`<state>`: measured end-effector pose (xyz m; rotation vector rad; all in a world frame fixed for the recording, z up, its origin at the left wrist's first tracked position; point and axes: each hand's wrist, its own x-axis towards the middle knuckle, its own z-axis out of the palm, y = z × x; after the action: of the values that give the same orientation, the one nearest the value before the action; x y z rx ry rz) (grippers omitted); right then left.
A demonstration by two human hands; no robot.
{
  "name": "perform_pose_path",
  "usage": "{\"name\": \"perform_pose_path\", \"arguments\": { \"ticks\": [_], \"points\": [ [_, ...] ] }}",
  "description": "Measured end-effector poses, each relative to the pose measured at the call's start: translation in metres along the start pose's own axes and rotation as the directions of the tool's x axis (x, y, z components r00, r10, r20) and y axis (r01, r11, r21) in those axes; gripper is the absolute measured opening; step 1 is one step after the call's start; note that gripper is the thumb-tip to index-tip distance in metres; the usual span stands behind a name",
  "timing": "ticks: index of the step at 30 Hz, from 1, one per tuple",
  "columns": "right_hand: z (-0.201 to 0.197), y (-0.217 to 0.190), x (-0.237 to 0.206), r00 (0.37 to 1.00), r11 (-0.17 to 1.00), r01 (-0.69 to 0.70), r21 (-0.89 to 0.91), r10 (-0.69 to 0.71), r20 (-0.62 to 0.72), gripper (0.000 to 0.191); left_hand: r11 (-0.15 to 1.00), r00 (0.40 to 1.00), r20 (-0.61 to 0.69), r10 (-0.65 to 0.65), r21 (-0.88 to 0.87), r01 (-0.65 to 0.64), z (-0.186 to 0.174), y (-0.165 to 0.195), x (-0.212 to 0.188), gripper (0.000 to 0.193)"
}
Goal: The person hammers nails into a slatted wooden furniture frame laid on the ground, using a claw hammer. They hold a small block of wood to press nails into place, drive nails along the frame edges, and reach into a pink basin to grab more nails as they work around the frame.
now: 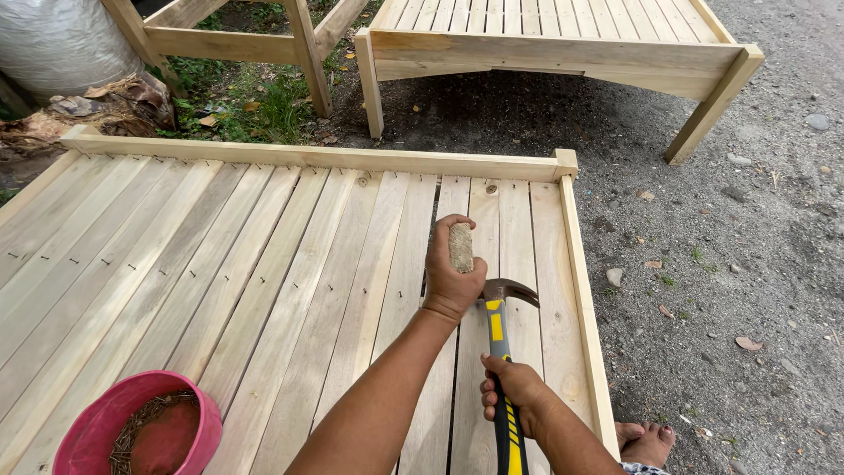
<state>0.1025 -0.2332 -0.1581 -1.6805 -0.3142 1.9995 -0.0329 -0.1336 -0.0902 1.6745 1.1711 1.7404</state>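
My left hand (451,271) is shut on a small block of wood (461,247), held upright above the slats of a pale wooden bed frame (264,255). My right hand (514,387) grips the black-and-yellow handle of a claw hammer (499,330). The hammer's steel head lies just right of my left wrist, low over the slats near the frame's right rail (580,290). Rows of small nails run across the slats.
A pink bowl (141,427) with several nails stands on the slats at bottom left. A second wooden bed frame (563,53) stands beyond on the gravel. Grass, a wooden trestle and a white sack are at top left. A bare foot (646,440) rests on gravel at the right.
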Motion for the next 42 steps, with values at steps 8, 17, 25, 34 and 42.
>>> {"name": "perform_pose_path", "arguments": {
  "ticks": [8,17,25,34,42],
  "points": [
    [0.010,-0.001,-0.015,0.992,0.978,0.038,-0.203,-0.060,-0.107,0.024,0.995,0.992,-0.095,-0.084,-0.057,0.079,-0.066,-0.003,0.080,0.062],
    [0.011,0.006,-0.016,0.983,0.950,0.077,-0.301,-0.123,-0.137,0.026,0.988,0.986,-0.078,-0.144,-0.066,0.139,-0.062,-0.009,0.063,0.062],
    [0.019,0.014,-0.026,0.953,0.903,0.144,-0.406,-0.237,-0.189,0.028,0.983,0.985,-0.052,-0.163,-0.092,0.157,-0.049,-0.019,0.067,0.061],
    [0.008,0.007,-0.029,0.920,0.871,0.134,-0.473,-0.287,-0.268,0.025,0.975,0.981,-0.003,-0.196,-0.109,0.194,-0.044,-0.021,0.070,0.062],
    [0.013,-0.001,-0.033,0.947,0.922,0.139,-0.360,-0.231,-0.225,0.023,0.944,0.937,0.129,-0.325,-0.012,0.329,-0.040,-0.012,0.080,0.065]
  ]
}}
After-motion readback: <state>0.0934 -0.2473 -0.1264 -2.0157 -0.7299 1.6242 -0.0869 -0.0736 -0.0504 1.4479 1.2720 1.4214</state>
